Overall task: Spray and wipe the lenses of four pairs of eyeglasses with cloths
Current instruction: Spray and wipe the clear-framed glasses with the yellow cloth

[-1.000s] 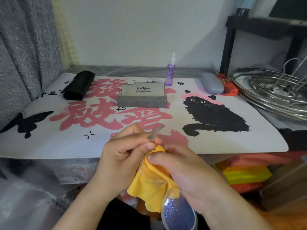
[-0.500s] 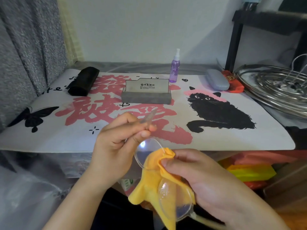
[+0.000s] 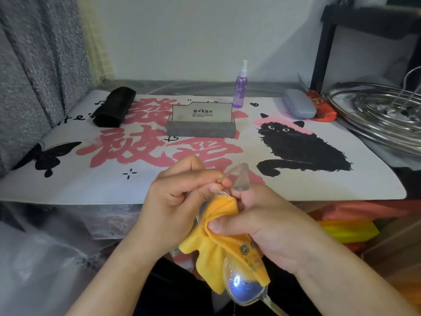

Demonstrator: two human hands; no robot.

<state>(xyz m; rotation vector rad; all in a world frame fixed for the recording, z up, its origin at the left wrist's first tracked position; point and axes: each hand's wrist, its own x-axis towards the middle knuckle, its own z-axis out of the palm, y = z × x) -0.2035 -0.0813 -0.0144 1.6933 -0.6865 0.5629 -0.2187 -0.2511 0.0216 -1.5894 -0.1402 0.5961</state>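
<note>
Cloth (image 3: 224, 242) shifted up the lens | right hand (image 3: 268, 226) pinches cloth | left hand (image 3: 180, 197) grips eyeglasses (image 3: 241, 286)

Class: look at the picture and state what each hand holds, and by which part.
Left hand pinches the clear-framed eyeglasses at the folded temple arm; right hand pinches the yellow cleaning cloth around the upper lens.

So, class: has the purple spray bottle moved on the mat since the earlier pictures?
No. The spray bottle stands behind the right end of the grey card holder, as before.
</note>
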